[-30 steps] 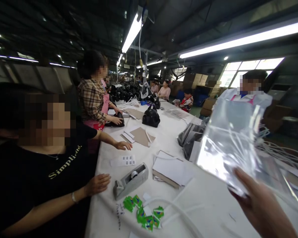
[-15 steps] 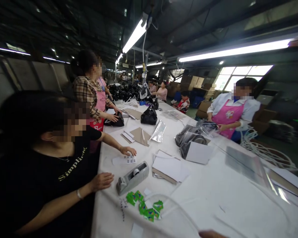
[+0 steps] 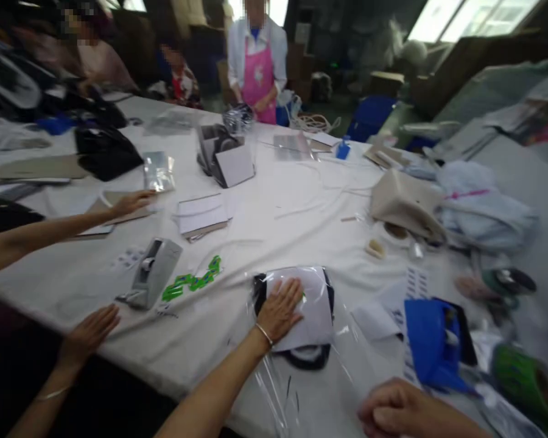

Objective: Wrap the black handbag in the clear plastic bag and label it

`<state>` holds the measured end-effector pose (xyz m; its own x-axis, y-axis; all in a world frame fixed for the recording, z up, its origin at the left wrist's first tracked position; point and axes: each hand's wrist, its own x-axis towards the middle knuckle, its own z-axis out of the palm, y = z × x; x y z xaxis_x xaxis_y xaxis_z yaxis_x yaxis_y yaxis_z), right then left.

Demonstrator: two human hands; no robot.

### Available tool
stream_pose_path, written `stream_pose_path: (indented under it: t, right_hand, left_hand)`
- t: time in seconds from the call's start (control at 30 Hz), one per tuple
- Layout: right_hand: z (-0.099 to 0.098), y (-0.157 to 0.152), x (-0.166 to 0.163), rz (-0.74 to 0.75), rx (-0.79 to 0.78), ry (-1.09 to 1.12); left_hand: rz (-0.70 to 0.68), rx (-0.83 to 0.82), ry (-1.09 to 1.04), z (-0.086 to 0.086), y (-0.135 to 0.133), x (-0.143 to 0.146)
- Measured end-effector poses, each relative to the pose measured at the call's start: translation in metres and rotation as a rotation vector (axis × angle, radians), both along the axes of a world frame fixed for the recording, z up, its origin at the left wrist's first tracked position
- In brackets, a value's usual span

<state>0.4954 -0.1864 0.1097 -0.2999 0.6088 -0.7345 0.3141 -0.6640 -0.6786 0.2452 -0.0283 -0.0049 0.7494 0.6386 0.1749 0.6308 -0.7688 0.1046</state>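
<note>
My left hand (image 3: 281, 307) lies flat, fingers spread, on a white sheet (image 3: 313, 304) that covers a black bag (image 3: 301, 356). The bag sits inside a clear plastic bag (image 3: 301, 383) on the white table (image 3: 278, 231), near its front edge. A thin bracelet is on that wrist. At the bottom right, my right hand (image 3: 397, 410) is curled into a fist beside the plastic. What it grips, if anything, is hidden.
A co-worker's two hands (image 3: 89, 331) rest at the left, near a grey tape dispenser (image 3: 153, 274) and green tags (image 3: 192, 281). A card stack (image 3: 201, 213), a beige bag (image 3: 404, 201), a blue item (image 3: 433, 340) and a green roll (image 3: 525, 383) lie around. A person in a pink apron (image 3: 258, 61) stands at the far side.
The view has swung from along the table down to its near edge. The clear plastic bag held up a second ago now lies on the table, with my left hand pressed on the bag inside.
</note>
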Motion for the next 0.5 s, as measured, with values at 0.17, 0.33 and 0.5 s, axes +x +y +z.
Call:
stream_pose_path:
  t: [0.17, 0.33, 0.5]
  right_hand:
    - [-0.032, -0.033, -0.043, -0.300, -0.028, 0.119]
    - [-0.003, 0.004, -0.089, -0.521, 0.168, 0.356]
    - [-0.010, 0.082, -0.110, -0.626, 0.813, -0.127]
  left_hand:
    - [-0.007, 0.032, 0.026, -0.002, 0.012, -0.001]
    - [-0.019, 0.076, 0.016, 0.001, 0.010, -0.001]
    - [-0.035, 0.088, -0.040, -0.002, 0.010, -0.001]
